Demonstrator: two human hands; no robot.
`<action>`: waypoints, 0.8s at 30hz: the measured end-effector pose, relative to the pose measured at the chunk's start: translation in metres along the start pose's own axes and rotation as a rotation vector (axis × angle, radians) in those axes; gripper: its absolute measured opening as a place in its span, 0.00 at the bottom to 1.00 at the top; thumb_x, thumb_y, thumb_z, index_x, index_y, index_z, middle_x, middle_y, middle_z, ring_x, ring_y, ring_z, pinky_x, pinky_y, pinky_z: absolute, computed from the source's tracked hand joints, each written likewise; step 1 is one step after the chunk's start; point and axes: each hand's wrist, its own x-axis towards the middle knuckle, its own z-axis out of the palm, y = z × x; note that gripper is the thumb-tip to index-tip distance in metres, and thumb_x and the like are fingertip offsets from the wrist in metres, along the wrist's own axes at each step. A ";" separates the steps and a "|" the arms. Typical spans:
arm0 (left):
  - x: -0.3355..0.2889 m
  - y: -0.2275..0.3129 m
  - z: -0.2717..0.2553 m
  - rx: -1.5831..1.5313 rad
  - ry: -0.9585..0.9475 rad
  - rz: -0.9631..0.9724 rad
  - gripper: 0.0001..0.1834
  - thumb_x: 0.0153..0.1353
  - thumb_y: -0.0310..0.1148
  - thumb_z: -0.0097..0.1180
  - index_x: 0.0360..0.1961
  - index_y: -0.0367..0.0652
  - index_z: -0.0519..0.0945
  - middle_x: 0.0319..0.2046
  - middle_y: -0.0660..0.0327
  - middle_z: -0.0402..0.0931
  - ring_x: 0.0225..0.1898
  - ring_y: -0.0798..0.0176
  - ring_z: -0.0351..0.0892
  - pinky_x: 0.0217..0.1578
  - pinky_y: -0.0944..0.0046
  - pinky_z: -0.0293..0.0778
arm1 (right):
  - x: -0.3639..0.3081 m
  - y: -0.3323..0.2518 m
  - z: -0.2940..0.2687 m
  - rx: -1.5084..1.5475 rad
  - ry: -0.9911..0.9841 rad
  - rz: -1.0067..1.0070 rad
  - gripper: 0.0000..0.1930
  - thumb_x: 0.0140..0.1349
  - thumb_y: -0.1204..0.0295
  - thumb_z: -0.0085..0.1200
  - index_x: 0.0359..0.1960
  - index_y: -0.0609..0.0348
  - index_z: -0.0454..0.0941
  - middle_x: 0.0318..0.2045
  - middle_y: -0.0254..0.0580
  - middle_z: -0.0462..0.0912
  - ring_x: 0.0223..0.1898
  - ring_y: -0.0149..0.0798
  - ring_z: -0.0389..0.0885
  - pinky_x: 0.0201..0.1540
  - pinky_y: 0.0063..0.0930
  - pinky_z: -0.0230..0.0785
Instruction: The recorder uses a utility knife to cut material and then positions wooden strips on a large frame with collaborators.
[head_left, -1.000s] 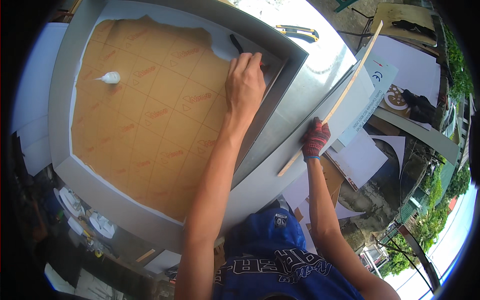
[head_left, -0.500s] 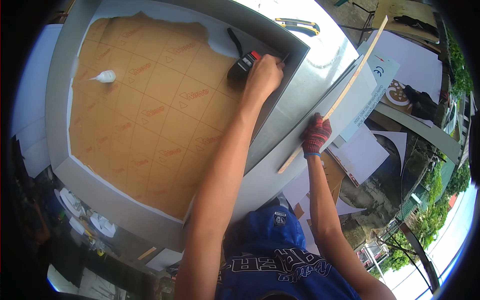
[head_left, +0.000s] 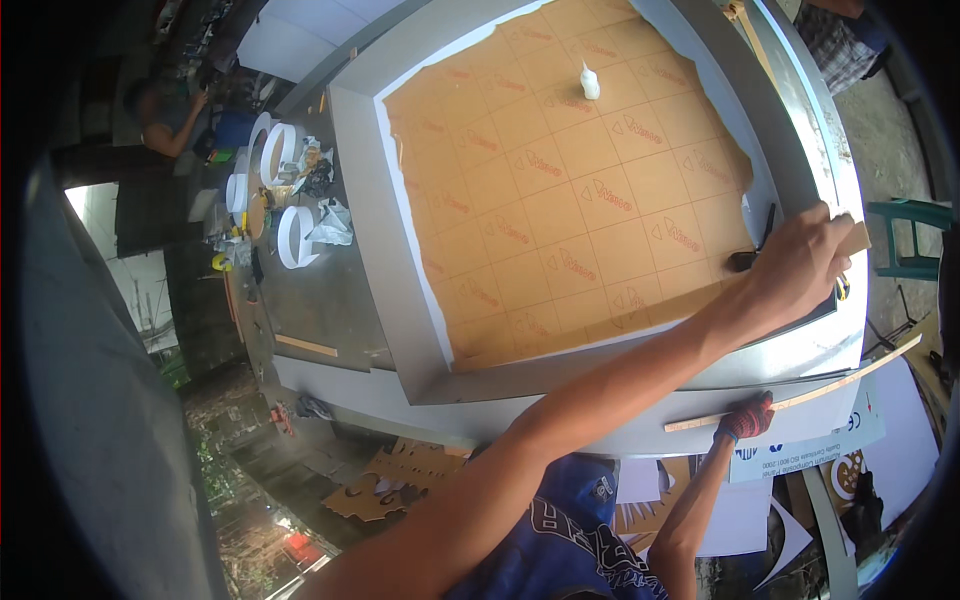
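I am viewing two hands at work through the distant head camera. Centre right: the bare left hand point(head_left: 805, 255) is reaching across to the right-hand corner of a large grey-walled box point(head_left: 372, 235), its fingers bending together. A small brown piece point(head_left: 858, 238) is showing at the fingertips; I am seeing too little of the contact, so I cannot tell whether the fingers are pinching it. Just beside this hand, inside the box, a black object point(head_left: 740, 261) is lying partly hidden, with a dark strap point(head_left: 768, 225) standing out near it.

Lower right: the right hand point(head_left: 748, 418), wearing a red-and-black glove, is closing around a long wooden strip point(head_left: 850, 377). The strip is extending past both sides of the fist and slanting up toward the right, just outside the box's near wall.

Within the box, a printed brown sheet point(head_left: 530, 250) is covering most of the floor, its ragged edge leaving a white border. A white bottle point(head_left: 590, 84) is standing or lying on it, well apart from both hands. Left of the box, I am noting white ring-shaped pieces point(head_left: 297, 238); farther right, a green stool point(head_left: 912, 212) is standing.
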 end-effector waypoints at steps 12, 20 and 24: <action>0.050 0.094 -0.416 1.238 0.818 0.296 0.25 0.53 0.28 0.62 0.54 0.37 0.74 0.47 0.49 0.76 0.47 0.50 0.77 0.49 0.56 0.70 | 0.030 0.030 0.006 -0.020 -0.126 0.094 0.23 0.62 0.54 0.50 0.32 0.70 0.75 0.29 0.50 0.80 0.28 0.44 0.78 0.34 0.38 0.71; 0.024 -0.071 -0.545 1.458 0.590 -0.102 0.38 0.53 0.27 0.61 0.64 0.35 0.57 0.48 0.44 0.69 0.50 0.41 0.72 0.50 0.51 0.70 | 0.035 0.033 0.001 0.030 -0.130 0.086 0.14 0.65 0.64 0.45 0.29 0.63 0.75 0.21 0.39 0.73 0.22 0.35 0.73 0.26 0.30 0.65; 0.033 -0.106 -0.567 1.458 0.504 -0.116 0.34 0.54 0.26 0.59 0.62 0.34 0.61 0.47 0.44 0.70 0.48 0.41 0.73 0.48 0.51 0.71 | 0.035 0.021 0.005 0.138 -0.087 0.336 0.25 0.61 0.52 0.52 0.32 0.69 0.76 0.28 0.48 0.80 0.28 0.43 0.79 0.34 0.37 0.72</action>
